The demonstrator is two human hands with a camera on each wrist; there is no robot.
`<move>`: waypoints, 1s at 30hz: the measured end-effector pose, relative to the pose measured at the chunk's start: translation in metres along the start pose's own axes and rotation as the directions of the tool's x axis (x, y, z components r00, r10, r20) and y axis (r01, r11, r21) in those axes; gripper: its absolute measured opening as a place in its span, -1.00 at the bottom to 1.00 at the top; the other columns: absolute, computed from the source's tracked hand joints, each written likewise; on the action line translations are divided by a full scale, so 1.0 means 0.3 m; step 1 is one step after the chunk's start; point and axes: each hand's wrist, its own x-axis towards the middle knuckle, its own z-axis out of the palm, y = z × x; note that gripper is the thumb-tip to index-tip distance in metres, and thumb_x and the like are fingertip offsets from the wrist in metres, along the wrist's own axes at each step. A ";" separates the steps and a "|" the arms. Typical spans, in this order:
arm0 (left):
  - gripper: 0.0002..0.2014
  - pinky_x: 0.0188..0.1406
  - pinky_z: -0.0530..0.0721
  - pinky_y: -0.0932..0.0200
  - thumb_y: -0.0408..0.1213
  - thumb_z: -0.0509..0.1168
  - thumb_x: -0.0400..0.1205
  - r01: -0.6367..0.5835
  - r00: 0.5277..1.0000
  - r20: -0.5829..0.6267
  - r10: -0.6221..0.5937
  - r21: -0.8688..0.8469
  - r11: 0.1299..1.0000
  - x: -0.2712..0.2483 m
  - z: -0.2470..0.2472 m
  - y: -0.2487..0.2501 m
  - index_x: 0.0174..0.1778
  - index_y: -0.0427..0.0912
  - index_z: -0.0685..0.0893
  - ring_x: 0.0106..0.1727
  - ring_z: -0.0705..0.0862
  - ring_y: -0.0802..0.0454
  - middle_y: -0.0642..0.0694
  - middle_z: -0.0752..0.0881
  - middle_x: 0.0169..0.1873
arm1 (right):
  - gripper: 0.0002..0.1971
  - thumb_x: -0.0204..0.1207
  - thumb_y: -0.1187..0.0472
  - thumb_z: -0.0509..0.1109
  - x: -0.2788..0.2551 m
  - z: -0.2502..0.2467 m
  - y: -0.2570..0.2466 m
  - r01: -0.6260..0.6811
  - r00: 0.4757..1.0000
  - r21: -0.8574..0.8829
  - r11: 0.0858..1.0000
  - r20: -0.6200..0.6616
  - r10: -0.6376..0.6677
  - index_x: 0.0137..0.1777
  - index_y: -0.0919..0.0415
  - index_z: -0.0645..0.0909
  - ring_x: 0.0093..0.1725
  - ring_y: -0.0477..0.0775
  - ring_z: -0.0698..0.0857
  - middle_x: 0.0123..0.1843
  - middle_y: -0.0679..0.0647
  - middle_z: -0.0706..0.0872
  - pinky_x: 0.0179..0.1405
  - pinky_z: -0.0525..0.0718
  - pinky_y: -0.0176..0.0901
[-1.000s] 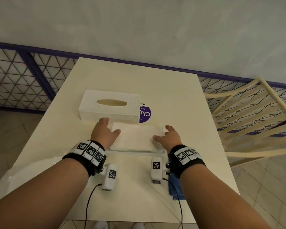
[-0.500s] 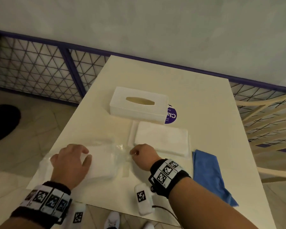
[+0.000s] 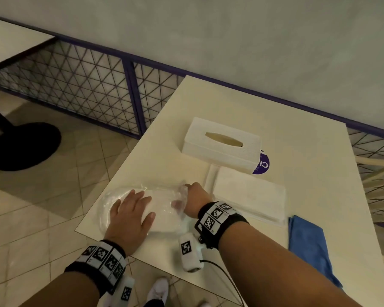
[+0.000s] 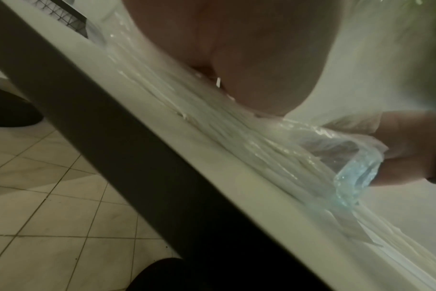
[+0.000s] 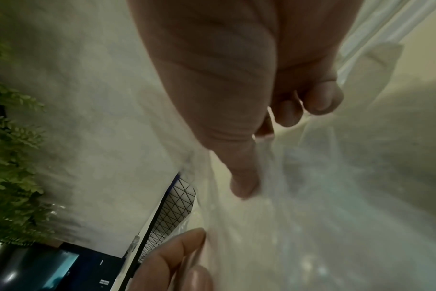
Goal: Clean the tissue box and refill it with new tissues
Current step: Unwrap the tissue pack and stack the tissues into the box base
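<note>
Cream table point(image 3: 297, 151) beside purple mesh railing point(image 3: 87, 85)

Both forearms are bare. Each wrist wears a black band point(image 3: 220, 220) carrying white square tags printed with black-and-white marker patterns, with a white tagged camera pod point(image 3: 190, 251) hanging below; a black cable point(image 3: 228, 278) trails from the right one.

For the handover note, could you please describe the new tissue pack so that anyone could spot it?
On the cream table, look at the near left corner, beside the bare tissue stack. The new tissue pack lies there under the left hand; it alone is wrapped in clear, crinkled plastic.
</note>
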 end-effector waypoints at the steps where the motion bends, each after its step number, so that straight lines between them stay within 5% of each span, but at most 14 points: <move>1: -0.40 0.55 0.05 -0.15 0.19 -0.12 0.57 0.006 1.000 0.002 -0.006 -0.004 1.000 -0.001 0.003 0.000 0.44 0.03 0.46 0.61 0.16 0.03 0.01 0.40 0.52 | -0.44 0.53 -0.09 0.35 0.003 0.007 -0.001 -0.033 0.999 0.017 0.999 0.006 0.033 0.39 0.27 0.38 0.26 0.25 0.58 0.34 0.18 0.51 -0.06 0.46 -0.17; 4: -0.39 0.55 0.02 -0.18 0.20 -0.13 0.57 0.020 1.000 0.001 -0.020 -0.021 1.000 -0.004 0.013 -0.002 0.45 0.04 0.46 0.62 0.15 0.05 0.03 0.38 0.53 | -0.41 0.47 -0.09 0.41 0.002 0.020 -0.016 -0.022 0.999 0.021 1.000 -0.033 0.023 0.36 0.26 0.40 0.22 0.23 0.60 0.31 0.17 0.51 -0.22 0.45 -0.25; 7: -0.40 0.54 0.03 -0.22 0.20 -0.13 0.58 0.028 0.999 -0.016 -0.029 -0.035 0.999 -0.006 0.018 -0.002 0.43 0.03 0.47 0.62 0.18 0.04 0.02 0.39 0.52 | -0.45 0.40 -0.21 0.37 0.015 0.034 -0.030 -0.003 1.000 0.056 0.998 -0.002 0.003 0.20 0.23 0.56 0.04 0.17 0.68 0.14 0.17 0.67 -0.02 0.69 -0.07; 11: -0.40 0.52 0.05 -0.29 0.19 -0.12 0.58 0.065 0.996 -0.058 -0.068 -0.052 0.997 -0.010 0.017 0.007 0.42 0.00 0.48 0.61 0.22 -0.02 -0.02 0.41 0.51 | -0.54 0.43 -0.11 0.44 0.000 0.018 -0.030 -0.038 0.997 0.136 0.990 0.065 0.030 0.15 0.24 0.62 -0.03 0.12 0.67 -0.03 0.10 0.68 -0.02 0.67 -0.05; 16: -0.37 0.52 0.01 -0.32 0.21 -0.18 0.58 0.101 0.992 -0.068 -0.105 -0.057 0.993 -0.016 0.005 0.006 0.45 -0.01 0.45 0.59 0.27 0.04 0.00 0.40 0.52 | -0.44 0.35 0.07 0.59 -0.024 -0.012 -0.034 -0.080 0.997 0.561 0.824 0.058 0.057 0.31 0.30 0.58 0.11 0.15 0.69 0.14 0.12 0.69 0.00 0.61 -0.14; 19: -0.36 0.52 -0.02 -0.33 0.22 -0.21 0.58 0.129 0.989 -0.069 -0.135 -0.078 0.989 -0.022 0.002 -0.004 0.46 0.01 0.42 0.58 0.28 0.05 0.00 0.37 0.53 | -0.54 0.49 0.15 0.45 -0.041 -0.036 -0.006 -0.105 0.990 0.588 0.802 -0.016 0.142 0.35 0.31 0.53 0.09 0.15 0.66 0.12 0.17 0.66 0.05 0.62 -0.08; 23: -0.33 0.54 -0.07 -0.30 0.25 -0.25 0.57 0.146 0.987 -0.051 -0.151 -0.084 0.986 -0.025 0.002 -0.004 0.48 0.03 0.39 0.59 0.24 0.07 0.01 0.32 0.55 | -0.76 0.54 0.18 0.32 -0.063 -0.021 0.047 -0.155 0.944 0.667 0.729 -0.117 0.308 0.05 0.35 0.63 -0.14 0.15 0.60 -0.11 0.22 0.65 -0.14 0.60 0.02; 27: -0.29 0.54 -0.11 -0.30 0.27 -0.30 0.54 0.161 0.986 -0.033 -0.164 -0.079 0.984 -0.029 0.005 0.000 0.50 0.04 0.38 0.61 0.20 0.07 0.01 0.30 0.57 | -0.62 0.42 -0.08 0.47 -0.105 0.001 0.039 -0.227 0.966 0.602 0.766 0.041 0.255 -0.03 0.27 0.65 -0.28 0.02 0.66 -0.20 0.11 0.75 -0.42 0.57 -0.26; 30: -0.26 0.55 -0.14 -0.27 0.28 -0.34 0.52 0.177 0.984 -0.013 -0.179 -0.082 0.981 -0.030 0.000 -0.001 0.51 0.05 0.35 0.61 0.18 0.09 0.03 0.27 0.58 | -0.79 0.47 0.10 0.43 -0.119 -0.017 0.065 -0.224 0.949 0.594 0.773 -0.049 0.312 -0.25 0.24 0.60 -0.27 0.08 0.63 -0.38 0.01 0.62 -0.28 0.60 -0.20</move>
